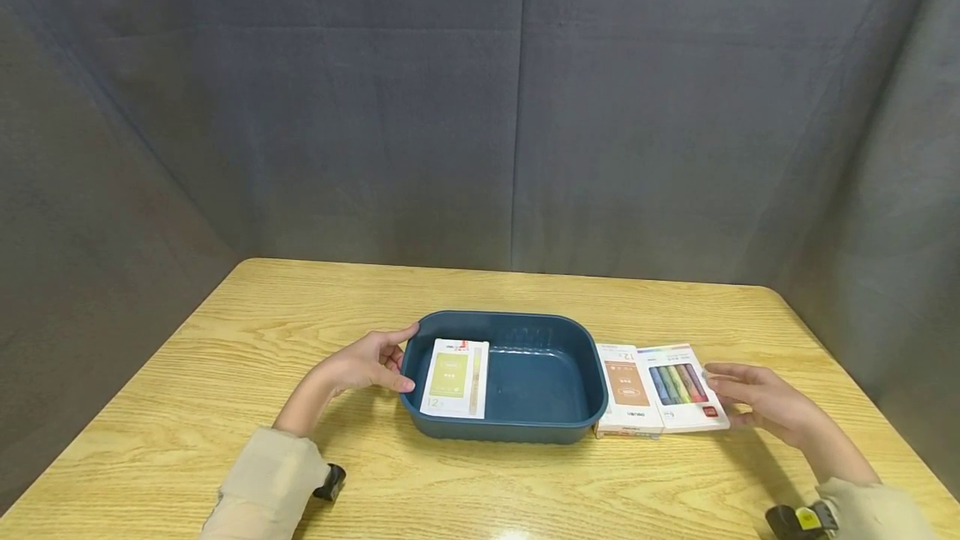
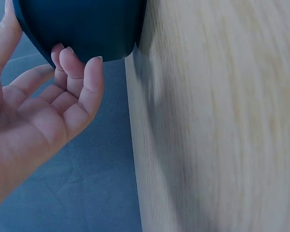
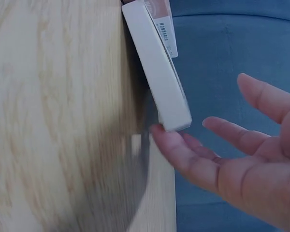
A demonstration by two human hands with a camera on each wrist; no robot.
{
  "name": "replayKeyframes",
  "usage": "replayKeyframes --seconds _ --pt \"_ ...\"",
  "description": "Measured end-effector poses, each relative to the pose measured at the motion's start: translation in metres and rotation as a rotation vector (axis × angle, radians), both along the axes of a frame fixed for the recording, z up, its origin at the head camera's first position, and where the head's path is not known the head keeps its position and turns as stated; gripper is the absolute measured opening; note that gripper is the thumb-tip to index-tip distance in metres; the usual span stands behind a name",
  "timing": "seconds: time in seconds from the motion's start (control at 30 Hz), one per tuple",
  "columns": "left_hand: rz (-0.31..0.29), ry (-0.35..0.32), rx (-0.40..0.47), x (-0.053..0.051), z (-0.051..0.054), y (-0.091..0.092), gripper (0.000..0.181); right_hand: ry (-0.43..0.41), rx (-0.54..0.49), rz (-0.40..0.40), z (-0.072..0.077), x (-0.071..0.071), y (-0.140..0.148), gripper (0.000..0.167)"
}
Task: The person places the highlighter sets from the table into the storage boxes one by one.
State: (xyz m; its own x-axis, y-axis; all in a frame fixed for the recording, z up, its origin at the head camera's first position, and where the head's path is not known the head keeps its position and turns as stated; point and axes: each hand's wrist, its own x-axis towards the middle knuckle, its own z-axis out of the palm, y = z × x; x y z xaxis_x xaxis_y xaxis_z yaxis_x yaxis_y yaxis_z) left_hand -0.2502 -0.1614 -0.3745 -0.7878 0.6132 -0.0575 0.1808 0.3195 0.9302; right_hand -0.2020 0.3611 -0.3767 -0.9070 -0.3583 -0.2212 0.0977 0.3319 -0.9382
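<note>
A dark blue bin [image 1: 540, 432] lies on the table, with a white and green box [image 1: 450, 379] inside at its left. My left hand [image 1: 367, 363] grips the bin's left end, thumb at the rim; in the left wrist view the hand [image 2: 48, 106] has bent fingers against the bin [image 2: 82, 29]. Right of the bin is a white and orange box [image 1: 627, 386], and beside it a white box with a window of coloured sticks [image 1: 678, 386]. My right hand [image 1: 765, 398] is at that box's right edge. In the right wrist view a fingertip of the spread hand [image 3: 241, 164] touches the tilted box's end [image 3: 159, 67].
The wooden table [image 1: 300, 298] extends around the bin and boxes. Grey cloth [image 1: 375, 148] hangs behind the table and on both sides. A black strap with a device [image 1: 330, 482] is at the left wrist, and another [image 1: 802, 521] at the right wrist.
</note>
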Motion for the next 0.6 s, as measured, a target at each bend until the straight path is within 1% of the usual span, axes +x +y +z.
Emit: replayKeyframes --seconds 0.17,0.27,0.43,0.53,0.6 --pt "0.004 -0.008 -0.007 0.0000 -0.0002 0.0003 0.092 0.058 -0.056 0.057 -0.0015 -0.0010 0.0068 0.065" --pt "0.013 -0.016 -0.010 0.0000 -0.0005 0.0007 0.093 0.063 -0.049 0.064 -0.0016 -0.0011 0.0096 0.064" --pt "0.017 -0.017 -0.008 0.0002 -0.0010 0.0004 0.092 0.068 0.005 0.049 -0.0012 -0.0007 0.0094 0.062" --pt "0.012 -0.013 -0.004 0.0005 -0.0007 0.0002 0.092 0.070 0.002 0.058 -0.0004 -0.0008 0.0084 0.060" --pt "0.006 -0.010 -0.001 0.0009 -0.0002 0.0000 0.092 0.061 -0.018 0.059 -0.0004 -0.0010 0.0077 0.059"
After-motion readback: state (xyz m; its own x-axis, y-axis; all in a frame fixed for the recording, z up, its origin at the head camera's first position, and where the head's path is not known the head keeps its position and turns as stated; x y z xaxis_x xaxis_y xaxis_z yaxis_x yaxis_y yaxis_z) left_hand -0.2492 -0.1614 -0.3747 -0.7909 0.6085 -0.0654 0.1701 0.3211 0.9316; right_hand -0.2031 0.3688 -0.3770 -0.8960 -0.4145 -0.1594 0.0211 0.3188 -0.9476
